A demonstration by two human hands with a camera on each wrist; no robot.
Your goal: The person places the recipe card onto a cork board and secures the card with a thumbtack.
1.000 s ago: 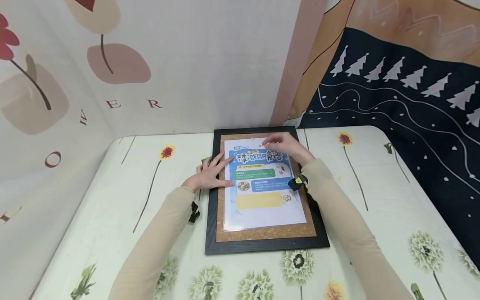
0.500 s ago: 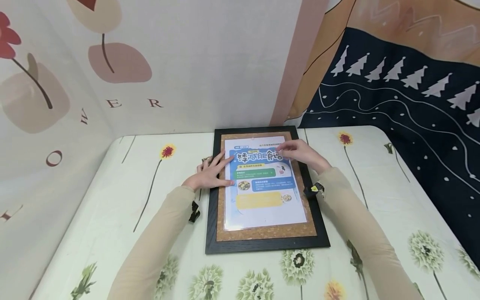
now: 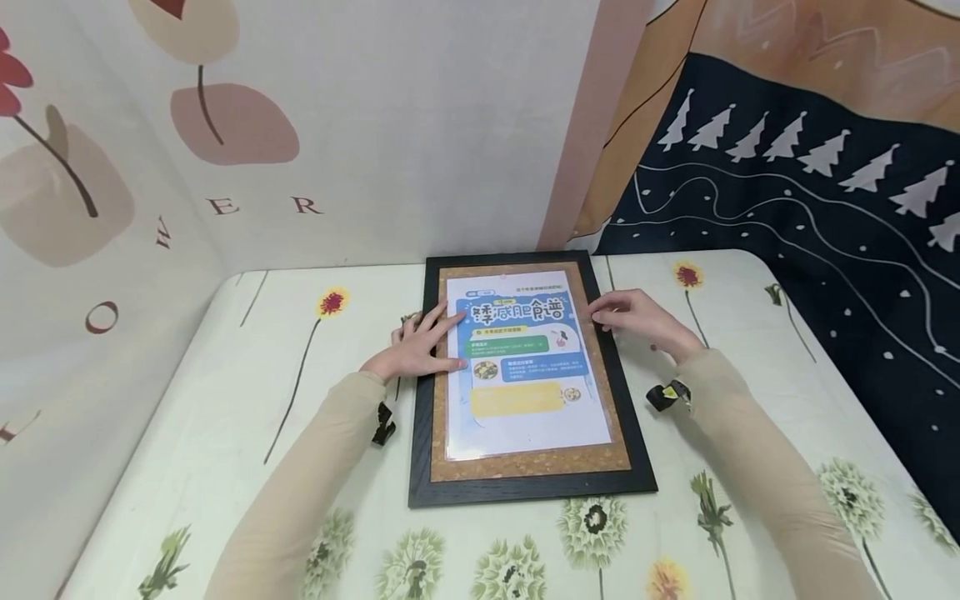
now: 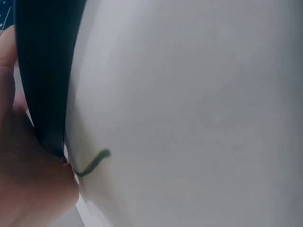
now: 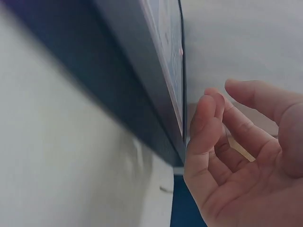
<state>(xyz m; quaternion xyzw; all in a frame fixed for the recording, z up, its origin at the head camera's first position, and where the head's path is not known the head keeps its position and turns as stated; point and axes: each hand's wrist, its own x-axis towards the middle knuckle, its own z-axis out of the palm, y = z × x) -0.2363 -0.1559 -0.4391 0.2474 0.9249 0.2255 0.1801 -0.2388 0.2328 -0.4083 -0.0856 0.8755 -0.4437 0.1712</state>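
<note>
A black-framed cork board (image 3: 532,491) lies flat on the cloth-covered table. On its cork (image 3: 536,464) rests a glossy printed sheet (image 3: 495,433) with a blue banner and Chinese characters. My left hand (image 3: 415,343) spreads its straight fingers over the board's left edge, fingertips on the sheet's left side; the left wrist view shows that hand (image 4: 35,184) beside the dark frame. At the board's right edge is my right hand (image 3: 641,323), loosely bent. Seen from the right wrist, its fingers and thumb stand apart, nothing visible between them. A tiny pale spot shows at the sheet's top edge.
A flowered white cloth (image 3: 247,400) covers the table around the board. Behind it hangs a pale curtain (image 3: 390,125), with a dark tree-patterned cloth (image 3: 750,192) at the right. Each wrist wears a black band.
My right hand has moved right, from over the sheet's top part to the board's right edge, uncovering the sheet's upper right. The left hand, board and sheet look still.
</note>
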